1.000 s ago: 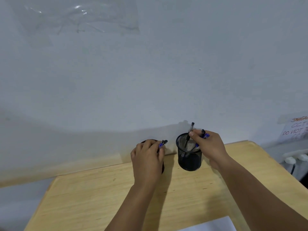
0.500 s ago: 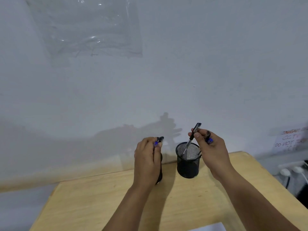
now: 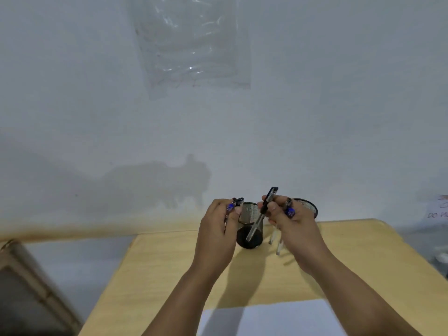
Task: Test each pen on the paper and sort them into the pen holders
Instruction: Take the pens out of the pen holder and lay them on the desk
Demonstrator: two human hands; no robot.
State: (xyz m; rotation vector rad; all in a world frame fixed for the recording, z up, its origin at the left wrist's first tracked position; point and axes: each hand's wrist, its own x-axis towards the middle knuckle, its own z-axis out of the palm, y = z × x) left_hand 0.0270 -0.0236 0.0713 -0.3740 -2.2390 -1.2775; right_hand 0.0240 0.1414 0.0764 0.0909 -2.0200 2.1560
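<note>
Head view: both hands are raised above a pale wooden table [image 3: 169,275] with a fine grain, set against a white, matte wall [image 3: 315,117]. The left hand [image 3: 215,229] is closed around a few pens [image 3: 234,204], whose dark and blue caps stick out above the fingers. The right hand [image 3: 293,224] is closed on several pens too: a black-capped pen [image 3: 263,212] with a clear barrel is pinched between thumb and forefinger and slants down to the left, while clear barrels [image 3: 276,238] hang below the palm and a blue cap [image 3: 290,211] shows between the fingers. Between the hands a round black mesh holder [image 3: 249,229] stands on the table, partly covered by the slanted pen. A second mesh holder [image 3: 306,207] is seen behind the right hand, only its rim and upper wall showing. A flat white sheet of paper [image 3: 271,318] lies at the near table edge. A crinkled clear plastic bag [image 3: 191,44] is stuck to the wall. The picture is slightly blurred.
</note>
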